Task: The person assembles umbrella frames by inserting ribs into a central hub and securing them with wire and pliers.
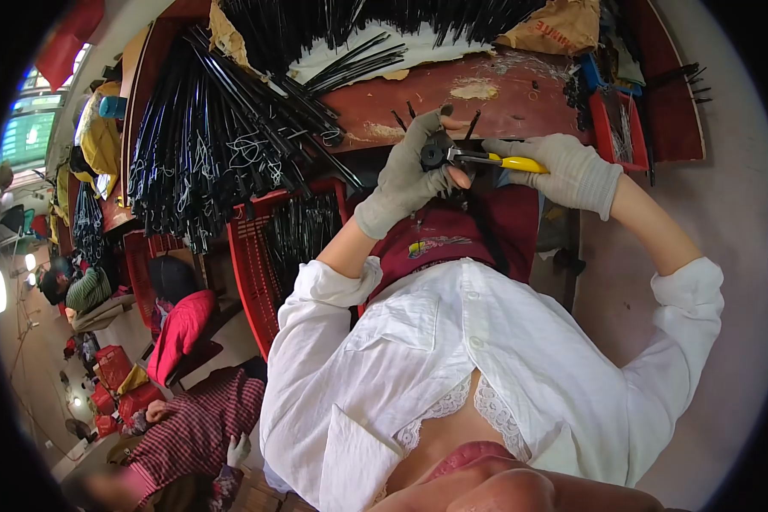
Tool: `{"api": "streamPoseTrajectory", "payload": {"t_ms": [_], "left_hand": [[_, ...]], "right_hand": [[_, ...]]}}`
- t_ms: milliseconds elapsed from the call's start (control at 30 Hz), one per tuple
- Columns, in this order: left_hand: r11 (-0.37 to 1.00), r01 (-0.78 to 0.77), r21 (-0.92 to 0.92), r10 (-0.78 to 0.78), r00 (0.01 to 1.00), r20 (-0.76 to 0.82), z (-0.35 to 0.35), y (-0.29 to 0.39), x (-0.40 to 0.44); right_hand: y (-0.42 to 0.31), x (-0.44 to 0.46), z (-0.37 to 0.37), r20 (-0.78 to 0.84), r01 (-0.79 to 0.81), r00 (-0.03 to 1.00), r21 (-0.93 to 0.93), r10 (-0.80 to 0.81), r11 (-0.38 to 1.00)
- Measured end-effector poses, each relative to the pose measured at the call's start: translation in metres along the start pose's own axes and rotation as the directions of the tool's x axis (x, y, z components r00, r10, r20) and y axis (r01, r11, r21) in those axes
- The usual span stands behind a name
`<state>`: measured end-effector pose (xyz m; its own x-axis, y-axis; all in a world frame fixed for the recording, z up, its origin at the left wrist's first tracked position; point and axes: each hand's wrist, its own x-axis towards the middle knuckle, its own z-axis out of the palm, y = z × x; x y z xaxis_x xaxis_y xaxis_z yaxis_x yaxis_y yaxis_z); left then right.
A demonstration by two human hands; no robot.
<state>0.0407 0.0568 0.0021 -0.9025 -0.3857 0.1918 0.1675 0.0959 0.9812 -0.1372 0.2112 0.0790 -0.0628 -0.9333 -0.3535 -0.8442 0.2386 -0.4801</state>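
My left hand (407, 179), in a grey glove with bare fingertips, is closed around a black umbrella frame (435, 153). The frame's round dark end faces up, and a few thin rod tips stick out past my fingers. My right hand (567, 171), gloved too, grips a pair of pliers (519, 164) with yellow handles. The metal jaws of the pliers meet the round end of the frame; whether they pinch a wire there I cannot tell. The frame's lower part is hidden by my left hand and lap.
Bundles of black rods (218, 141) with white strings lie on the red-brown table (452, 90). A red bin (610, 128) hangs at its right edge. Beside me stands a red crate (252, 273) with more rods. Other people sit at lower left, one in a checked shirt (196, 418).
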Motion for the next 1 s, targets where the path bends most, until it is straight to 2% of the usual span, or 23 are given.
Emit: {"api": "streamPoseTrajectory", "payload": {"t_ms": [33,100,133,200,233,300,333,400,467,500,533,567,600,633,667,700,733,767,800,867,900,933,1000], "left_hand": [[1.0,0.004,-0.001,-0.004,1.0,0.002,0.0,0.001,0.001],[0.985,-0.075,0.155,0.079,0.997,-0.022,0.001,0.006,0.005],[0.985,-0.072,0.154,0.076,0.997,-0.02,0.001,0.008,0.005],[0.987,0.145,0.067,-0.141,0.989,-0.051,0.0,0.012,0.005],[0.987,0.146,0.067,-0.142,0.988,-0.052,-0.004,0.012,0.005],[0.928,0.322,-0.188,-0.293,0.942,0.165,-0.015,0.01,0.01],[0.933,0.306,-0.188,-0.277,0.946,0.167,-0.016,0.009,0.011],[0.893,0.301,-0.334,-0.222,0.941,0.255,-0.019,0.007,0.011],[0.859,0.344,-0.379,-0.256,0.93,0.264,-0.029,0.014,0.008],[0.894,0.338,-0.294,-0.252,0.923,0.292,-0.031,0.021,0.006],[0.924,0.318,-0.212,-0.242,0.916,0.32,-0.033,0.025,0.005],[0.899,0.394,-0.191,-0.304,0.876,0.374,-0.039,0.017,0.003],[0.9,0.394,-0.187,-0.305,0.876,0.374,-0.039,0.013,0.0],[0.921,0.343,-0.185,-0.268,0.902,0.34,-0.038,0.01,-0.001],[0.94,0.288,-0.183,-0.225,0.926,0.302,-0.038,0.009,0.001],[0.929,0.309,-0.203,-0.248,0.928,0.277,-0.04,0.009,-0.001],[0.926,0.315,-0.207,-0.256,0.929,0.267,-0.04,0.011,-0.002],[0.921,0.327,-0.214,-0.274,0.931,0.24,-0.04,0.017,-0.001],[0.915,0.339,-0.217,-0.294,0.931,0.217,-0.04,0.023,0.0],[0.944,0.27,-0.188,-0.23,0.95,0.21,-0.043,0.022,0.001],[0.925,0.319,-0.206,-0.256,0.925,0.28,-0.048,0.016,0.0],[0.903,0.369,-0.222,-0.28,0.894,0.349,-0.051,0.012,-0.001],[0.927,0.322,-0.192,-0.244,0.908,0.34,-0.049,0.012,-0.002]], "right_hand": [[-0.003,-0.001,0.0,0.002,-0.001,1.0,0.004,0.001,1.0],[-0.013,-0.004,-0.006,-0.085,-0.044,0.996,-0.299,0.019,0.953],[-0.02,-0.005,-0.009,-0.084,-0.045,0.996,-0.295,0.021,0.954],[-0.032,-0.005,-0.016,-0.022,-0.169,0.985,-0.328,0.171,0.93],[-0.024,-0.003,-0.005,-0.021,-0.167,0.985,-0.327,0.17,0.93],[0.003,0.004,0.043,-0.215,-0.038,0.977,-0.132,0.009,0.991],[0.01,0.009,0.063,-0.327,-0.026,0.945,-0.124,-0.017,0.992],[0.009,0.01,0.061,-0.348,0.0,0.936,-0.158,-0.056,0.987],[-0.005,0.006,0.034,-0.241,-0.035,0.97,-0.29,-0.038,0.956],[-0.007,0.001,0.02,-0.172,0.027,0.982,-0.309,-0.083,0.951],[-0.011,0.0,0.012,-0.177,0.03,0.98,-0.298,-0.087,0.954],[-0.015,-0.001,0.005,0.258,-0.155,0.962,0.25,0.089,0.956],[-0.018,-0.002,0.001,0.664,-0.505,0.748,0.58,-0.012,0.639],[-0.021,-0.004,-0.001,0.672,-0.549,0.74,0.632,-0.033,0.548],[-0.025,-0.007,0.0,0.666,-0.543,0.745,0.633,-0.031,0.551],[-0.029,-0.012,0.003,0.339,-0.271,0.932,0.411,0.13,0.87],[-0.033,-0.015,0.006,-0.056,-0.082,0.995,-0.001,0.082,0.997],[-0.032,-0.015,0.01,-0.045,-0.073,0.996,0.0,0.073,0.997],[-0.029,-0.016,0.016,-0.165,-0.005,0.986,-0.181,-0.025,0.984],[-0.029,-0.016,0.02,-0.353,0.038,0.898,-0.535,-0.264,0.844],[-0.029,-0.019,0.012,-0.147,0.034,0.986,-0.308,-0.082,0.951],[-0.022,-0.012,0.003,0.163,-0.024,0.987,0.198,-0.009,0.98],[-0.023,-0.012,0.0,0.188,-0.065,0.982,0.236,0.02,0.97]]}}
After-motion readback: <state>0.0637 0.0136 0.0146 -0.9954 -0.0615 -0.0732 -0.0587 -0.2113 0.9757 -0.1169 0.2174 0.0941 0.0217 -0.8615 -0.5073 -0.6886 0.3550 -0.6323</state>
